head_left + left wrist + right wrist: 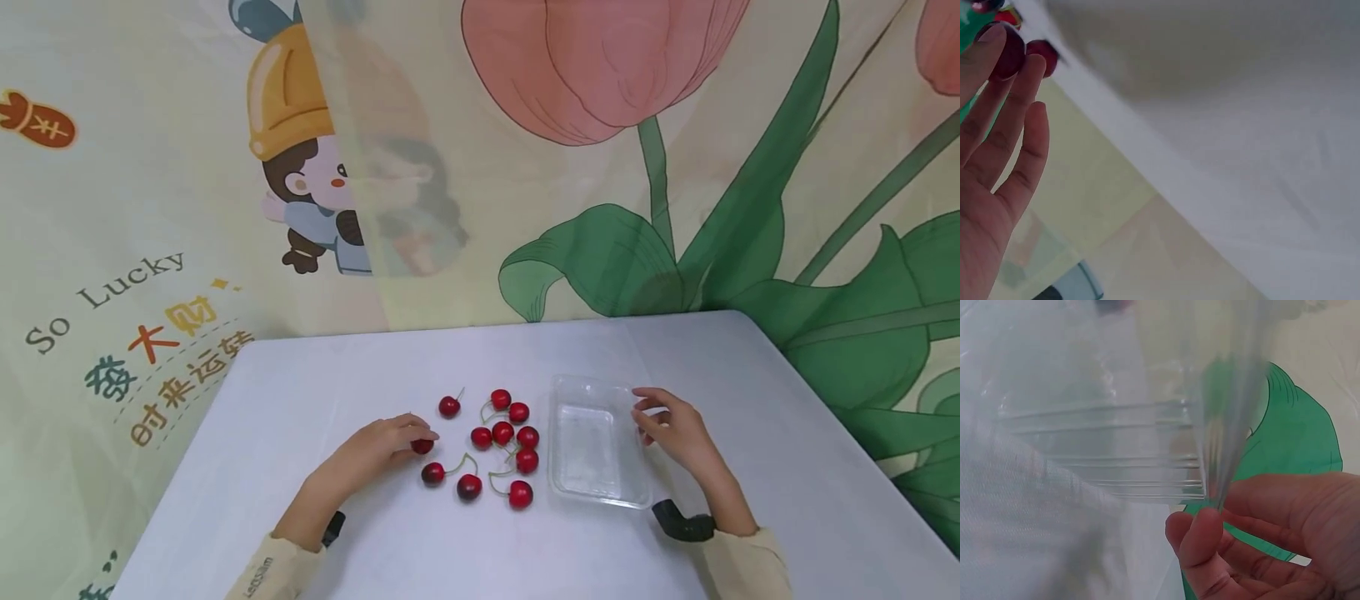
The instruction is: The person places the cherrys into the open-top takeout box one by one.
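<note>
My left hand [378,446] pinches a dark red cherry [1011,55] between thumb and fingertips, at the left side of a loose group of cherries. In the left wrist view another cherry [1044,57] shows just behind the fingertips. A clear plastic box [600,498], open at the top, stands on the table to the right of the cherries, with nothing inside it. My right hand [678,429] is at its right side; the right wrist view shows thumb and fingers pinching the box's see-through wall [1213,462].
Several red cherries with green stems lie between the hands, among them one cherry [449,407] at the back and one [521,495] at the front near the box. A white cloth covers the table [360,367]. Behind it hangs a printed backdrop [420,300].
</note>
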Demonstrator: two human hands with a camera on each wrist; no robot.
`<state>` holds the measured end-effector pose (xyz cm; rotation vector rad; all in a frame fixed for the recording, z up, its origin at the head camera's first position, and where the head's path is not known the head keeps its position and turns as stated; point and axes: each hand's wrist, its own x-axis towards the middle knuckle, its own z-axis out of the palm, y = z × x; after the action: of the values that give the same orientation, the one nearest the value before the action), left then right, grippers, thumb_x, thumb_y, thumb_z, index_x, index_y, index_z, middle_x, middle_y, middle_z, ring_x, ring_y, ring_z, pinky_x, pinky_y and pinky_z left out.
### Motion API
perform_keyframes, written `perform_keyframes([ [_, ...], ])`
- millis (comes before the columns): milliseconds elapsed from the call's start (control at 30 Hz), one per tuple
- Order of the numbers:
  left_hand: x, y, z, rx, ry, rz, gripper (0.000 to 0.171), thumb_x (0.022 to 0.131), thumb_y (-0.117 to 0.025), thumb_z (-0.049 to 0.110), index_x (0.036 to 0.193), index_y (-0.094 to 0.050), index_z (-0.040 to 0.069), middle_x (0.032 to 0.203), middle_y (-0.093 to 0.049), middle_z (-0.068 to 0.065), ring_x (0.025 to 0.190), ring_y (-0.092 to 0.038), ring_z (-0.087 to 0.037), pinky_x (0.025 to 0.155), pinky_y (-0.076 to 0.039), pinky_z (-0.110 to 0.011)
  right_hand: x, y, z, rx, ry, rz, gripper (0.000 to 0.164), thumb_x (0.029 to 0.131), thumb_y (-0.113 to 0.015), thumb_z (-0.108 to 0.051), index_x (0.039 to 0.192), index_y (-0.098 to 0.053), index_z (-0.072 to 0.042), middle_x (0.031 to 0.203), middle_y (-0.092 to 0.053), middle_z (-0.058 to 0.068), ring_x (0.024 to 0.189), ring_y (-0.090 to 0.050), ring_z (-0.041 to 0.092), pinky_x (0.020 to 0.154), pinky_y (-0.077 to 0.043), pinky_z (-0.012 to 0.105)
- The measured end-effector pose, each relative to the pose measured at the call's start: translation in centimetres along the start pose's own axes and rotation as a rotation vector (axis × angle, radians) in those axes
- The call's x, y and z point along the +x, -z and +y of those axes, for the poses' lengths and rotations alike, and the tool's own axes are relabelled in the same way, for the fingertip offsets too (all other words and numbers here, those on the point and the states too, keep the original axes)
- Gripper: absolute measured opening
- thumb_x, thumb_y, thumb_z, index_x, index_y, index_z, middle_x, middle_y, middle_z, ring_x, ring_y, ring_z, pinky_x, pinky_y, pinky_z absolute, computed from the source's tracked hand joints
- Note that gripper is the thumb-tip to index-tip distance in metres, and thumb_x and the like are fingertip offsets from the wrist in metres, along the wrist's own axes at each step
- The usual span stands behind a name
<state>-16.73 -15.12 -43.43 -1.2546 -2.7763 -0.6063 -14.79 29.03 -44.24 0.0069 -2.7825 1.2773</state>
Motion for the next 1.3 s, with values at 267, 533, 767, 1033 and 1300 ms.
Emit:
perform_keyframes([
  [267, 1.9, 1.6, 2.7, 0.071, -0.014, 0.081, 0.039, 0.081, -0.078, 0.012, 0.119, -0.068, 0.013, 0.115, -0.065, -0.002, 0.095, -0.066, -0.018, 0.084, -0.056, -0.033, 0.8, 0.2, -0.9, -0.018, -0.048, -0.035, 0.042, 0.095, -0.062, -0.007, 0.133, -0.049, 0.007, 0.109, -0.06, 0.026, 0.07, -0.062, 0.018, 0.062, -0.055, 0.029],
  [533, 5.7, 2.5, 6.3, 0.073, -0.096, 0.069, 0.038, 0.085, -0.075, 0.018, 0.122, -0.067, 0.014, 0.118, -0.065, -0.003, 0.106, -0.064, -0.018, 0.09, -0.054, -0.035, 1.6, 0.7, -1.5, -0.023, -0.04, -0.056, 0.045, 0.095, -0.062, -0.006, 0.135, -0.048, 0.009, 0.11, -0.061, 0.026, 0.071, -0.064, 0.02, 0.067, -0.057, 0.033],
  [767, 9.3, 1.2, 9.1, -0.047, -0.209, 0.018, 0.036, 0.088, -0.073, 0.015, 0.123, -0.066, 0.013, 0.12, -0.065, -0.003, 0.108, -0.063, -0.016, 0.09, -0.053, -0.025, 1.7, 0.7, -1.3, -0.01, -0.058, -0.071, 0.046, 0.095, -0.062, -0.006, 0.136, -0.048, 0.009, 0.11, -0.061, 0.025, 0.07, -0.063, 0.019, 0.067, -0.056, 0.033],
  [1033, 13.0, -1.9, 12.1, -0.023, -0.364, -0.067, 0.032, 0.089, -0.072, 0.013, 0.12, -0.067, 0.013, 0.117, -0.066, -0.003, 0.107, -0.064, -0.014, 0.091, -0.05, -0.018, 1.4, 0.3, -0.9, 0.007, -0.095, -0.081, 0.046, 0.094, -0.062, -0.006, 0.136, -0.049, 0.009, 0.11, -0.062, 0.025, 0.069, -0.063, 0.018, 0.068, -0.057, 0.034],
  [1300, 15.2, -5.1, 14.3, 0.028, -0.358, -0.195, 0.035, 0.09, -0.071, 0.017, 0.124, -0.066, 0.017, 0.12, -0.066, 0.003, 0.109, -0.062, -0.008, 0.093, -0.047, -0.015, 0.9, 0.2, -0.4, 0.018, -0.107, -0.069, 0.046, 0.094, -0.063, -0.006, 0.136, -0.05, 0.008, 0.108, -0.063, 0.024, 0.07, -0.064, 0.019, 0.066, -0.057, 0.033],
])
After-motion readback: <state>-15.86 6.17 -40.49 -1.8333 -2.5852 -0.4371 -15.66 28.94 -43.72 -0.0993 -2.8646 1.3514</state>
